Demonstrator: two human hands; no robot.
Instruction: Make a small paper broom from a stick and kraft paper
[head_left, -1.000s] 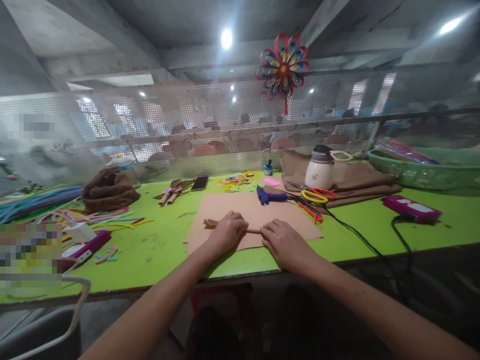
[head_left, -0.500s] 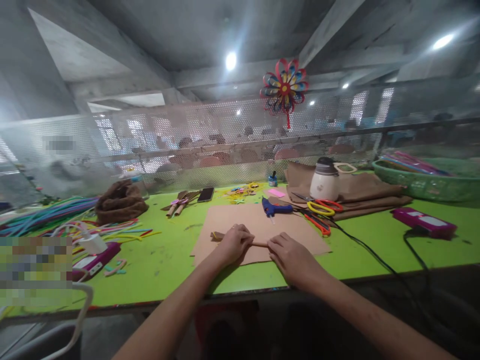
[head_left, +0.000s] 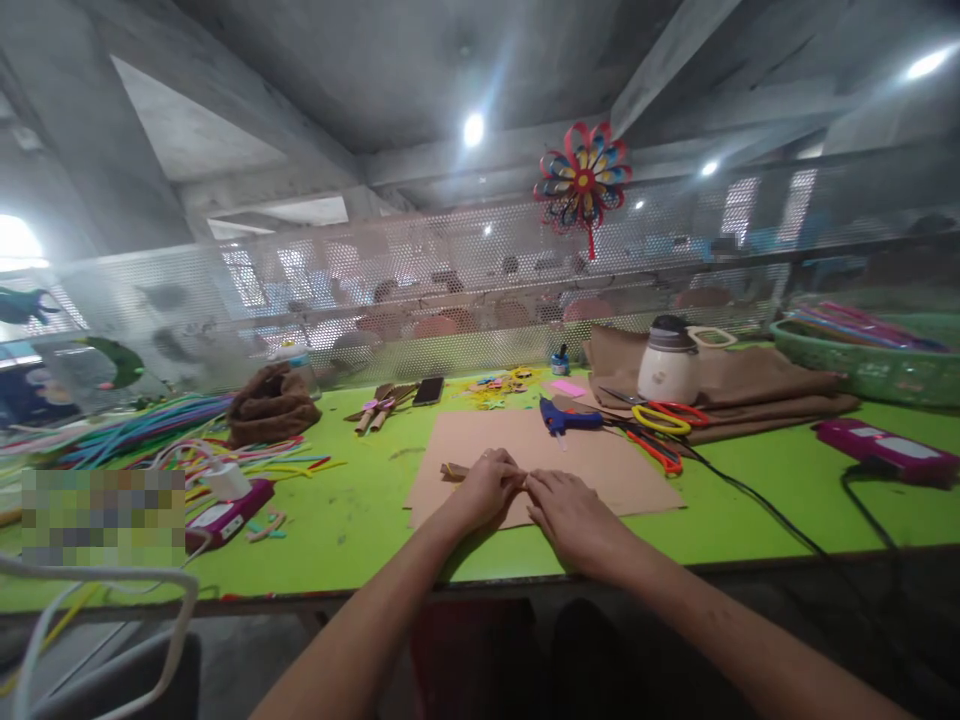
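A brown rolled piece (head_left: 452,472) with a thin yellow band lies over a tan sheet (head_left: 480,430) on the green table. My left hand (head_left: 491,487) is closed around this roll, whose left end sticks out past the wrist. Close against it on the right, my right hand (head_left: 568,507) presses with its fingers together at the roll's right part, which the fingers mostly hide. A blue glue gun (head_left: 570,417) rests on the sheet beyond the right hand. Scissors with orange handles (head_left: 654,452) lie to its right.
A cream jug (head_left: 667,370) and yellow-handled scissors (head_left: 660,420) are beside folded brown cloth (head_left: 772,385). A purple power strip (head_left: 885,450) with a cable is at right, another (head_left: 229,515) at left. A phone (head_left: 429,391) and wrapped brown pieces (head_left: 379,408) lie behind.
My right hand has slid left along the roll, closing the gap to my left hand. The view has turned slightly left, so the table items appear farther right.
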